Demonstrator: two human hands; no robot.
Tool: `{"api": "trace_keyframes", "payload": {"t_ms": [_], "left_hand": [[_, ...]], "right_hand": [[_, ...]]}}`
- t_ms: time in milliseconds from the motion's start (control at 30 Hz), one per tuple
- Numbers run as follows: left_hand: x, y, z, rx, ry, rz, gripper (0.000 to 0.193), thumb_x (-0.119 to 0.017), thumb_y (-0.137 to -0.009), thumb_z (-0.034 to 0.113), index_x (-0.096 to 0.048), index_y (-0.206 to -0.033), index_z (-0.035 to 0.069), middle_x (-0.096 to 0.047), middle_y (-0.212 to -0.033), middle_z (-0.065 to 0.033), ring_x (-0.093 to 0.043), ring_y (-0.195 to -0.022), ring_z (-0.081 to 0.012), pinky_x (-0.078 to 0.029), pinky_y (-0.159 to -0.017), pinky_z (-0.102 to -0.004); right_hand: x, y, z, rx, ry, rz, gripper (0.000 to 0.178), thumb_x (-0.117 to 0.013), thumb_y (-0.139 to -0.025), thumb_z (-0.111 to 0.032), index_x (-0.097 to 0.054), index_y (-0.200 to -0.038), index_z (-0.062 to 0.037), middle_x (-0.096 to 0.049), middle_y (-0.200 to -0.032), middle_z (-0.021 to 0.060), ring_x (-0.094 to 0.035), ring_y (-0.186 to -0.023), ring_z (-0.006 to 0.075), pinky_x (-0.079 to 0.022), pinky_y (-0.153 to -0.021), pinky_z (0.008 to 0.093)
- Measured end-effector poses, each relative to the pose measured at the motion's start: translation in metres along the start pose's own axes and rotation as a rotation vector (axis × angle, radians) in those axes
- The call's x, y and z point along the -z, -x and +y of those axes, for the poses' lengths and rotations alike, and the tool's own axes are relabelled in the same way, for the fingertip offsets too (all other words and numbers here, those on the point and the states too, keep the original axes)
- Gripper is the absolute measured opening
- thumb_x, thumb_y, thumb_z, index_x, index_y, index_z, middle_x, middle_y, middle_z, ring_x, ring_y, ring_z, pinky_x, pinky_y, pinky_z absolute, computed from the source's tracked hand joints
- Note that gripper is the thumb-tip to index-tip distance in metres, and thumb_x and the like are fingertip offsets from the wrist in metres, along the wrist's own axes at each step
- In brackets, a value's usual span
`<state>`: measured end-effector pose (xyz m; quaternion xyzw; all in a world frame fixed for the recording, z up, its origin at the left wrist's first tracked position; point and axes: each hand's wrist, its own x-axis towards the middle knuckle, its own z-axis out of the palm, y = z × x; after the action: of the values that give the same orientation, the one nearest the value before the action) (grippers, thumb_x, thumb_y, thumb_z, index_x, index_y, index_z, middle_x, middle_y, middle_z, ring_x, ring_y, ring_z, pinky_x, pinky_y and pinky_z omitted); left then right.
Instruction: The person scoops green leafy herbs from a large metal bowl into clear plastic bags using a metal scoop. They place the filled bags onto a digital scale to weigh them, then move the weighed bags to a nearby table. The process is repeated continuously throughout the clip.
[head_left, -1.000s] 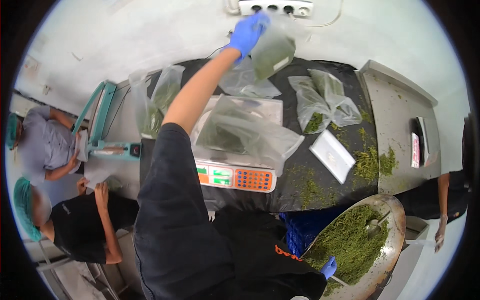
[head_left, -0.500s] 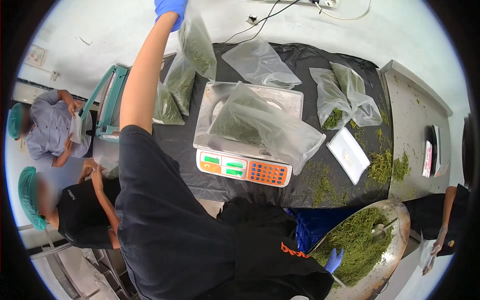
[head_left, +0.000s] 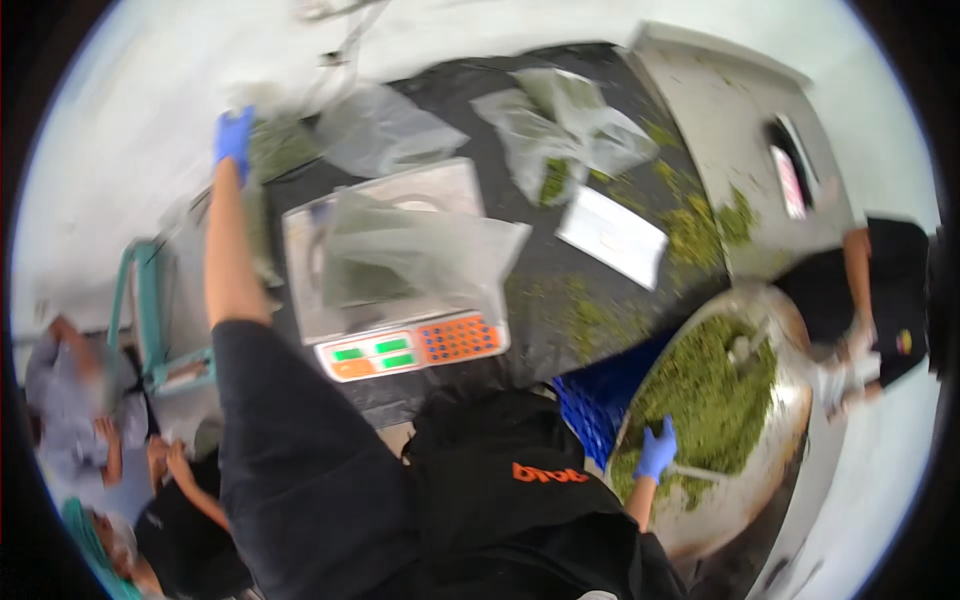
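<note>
My left hand (head_left: 235, 137), in a blue glove, is stretched to the far left against a clear plastic bag filled with green shreds (head_left: 280, 147). Blur hides whether its fingers grip the bag. My right hand (head_left: 656, 450), also gloved in blue, is over the large metal pan (head_left: 780, 440) of shredded green leaves (head_left: 700, 400). Its fingers are apart, beside a pale utensil handle (head_left: 700, 472). On the steel plate of the orange-and-white weighing scale (head_left: 410, 345) lies another part-filled bag (head_left: 375, 265), its loose mouth to the right.
An empty-looking bag (head_left: 385, 130) and two part-filled bags (head_left: 560, 130) lie behind the scale. A white tray (head_left: 612, 237) rests among scattered shreds. A blue crate (head_left: 590, 410) stands below the table. Two co-workers are near the teal sealer (head_left: 150, 310); another person (head_left: 850, 290) stands at right.
The view has swung, shifting the table leftward and tilting it. My left hand, with the bag beside it, sits lower in view. My right hand has come further into view over the leaves.
</note>
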<state>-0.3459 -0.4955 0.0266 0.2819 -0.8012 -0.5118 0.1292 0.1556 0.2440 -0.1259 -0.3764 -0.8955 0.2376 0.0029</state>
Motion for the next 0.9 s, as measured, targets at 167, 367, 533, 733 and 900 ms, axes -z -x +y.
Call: {"api": "trace_keyframes", "payload": {"t_ms": [167, 367, 533, 733, 900], "left_hand": [[-0.001, 0.093, 0.011, -0.355, 0.081, 0.126, 0.047, -0.051, -0.09, 0.031, -0.045, -0.128, 0.005, -0.048, -0.127, -0.0078, -0.043, -0.117, -0.0186, -0.034, -0.097, -0.031], [0.029, 0.203, 0.02, -0.407, 0.106, 0.095, 0.039, -0.043, -0.094, 0.021, -0.044, -0.129, 0.004, -0.045, -0.131, -0.0076, -0.041, -0.121, -0.0183, -0.031, -0.102, -0.0297], [0.047, 0.22, -0.014, -0.419, 0.126, 0.077, 0.041, -0.043, -0.094, 0.022, -0.042, -0.13, 0.002, -0.046, -0.13, -0.0085, -0.042, -0.122, -0.0201, -0.03, -0.102, -0.0312], [0.05, 0.251, -0.03, -0.504, 0.071, 0.102, 0.035, -0.048, -0.092, 0.018, -0.051, -0.121, 0.0, -0.051, -0.126, -0.0088, -0.045, -0.116, -0.016, -0.031, -0.101, -0.0303], [0.083, 0.255, -0.055, -0.431, 0.149, 0.142, 0.035, -0.049, -0.091, 0.018, -0.052, -0.121, 0.0, -0.053, -0.123, -0.009, -0.046, -0.114, -0.0166, -0.032, -0.1, -0.031]], "right_hand": [[0.012, 0.001, 0.006, -0.107, -0.004, 0.135, 0.029, -0.067, -0.071, -0.002, -0.066, -0.1, -0.0017, -0.066, -0.091, 0.0174, -0.065, -0.083, 0.0266, -0.049, -0.077, 0.0334], [0.056, -0.007, 0.028, -0.338, -1.285, 0.109, 0.025, -0.058, -0.086, -0.008, -0.061, -0.109, 0.0025, -0.065, -0.097, 0.008, -0.062, -0.081, 0.0152, -0.049, -0.073, 0.0239], [0.036, -0.034, 0.002, -0.051, -0.553, 0.292, 0.039, -0.064, -0.082, -0.01, -0.054, -0.117, 0.005, -0.063, -0.104, 0.0097, -0.059, -0.09, 0.014, -0.046, -0.08, 0.0245], [-0.016, -0.04, 0.006, 0.123, 0.036, 0.346, 0.045, -0.076, -0.067, -0.019, -0.062, -0.102, 0.0058, -0.065, -0.091, 0.0147, -0.061, -0.076, 0.0146, -0.049, -0.073, 0.0273], [0.043, -0.03, 0.0, -0.287, -0.919, 0.096, 0.027, -0.063, -0.082, -0.01, -0.061, -0.107, 0.0001, -0.065, -0.091, 0.0038, -0.063, -0.078, 0.0154, -0.051, -0.068, 0.0241]]}}
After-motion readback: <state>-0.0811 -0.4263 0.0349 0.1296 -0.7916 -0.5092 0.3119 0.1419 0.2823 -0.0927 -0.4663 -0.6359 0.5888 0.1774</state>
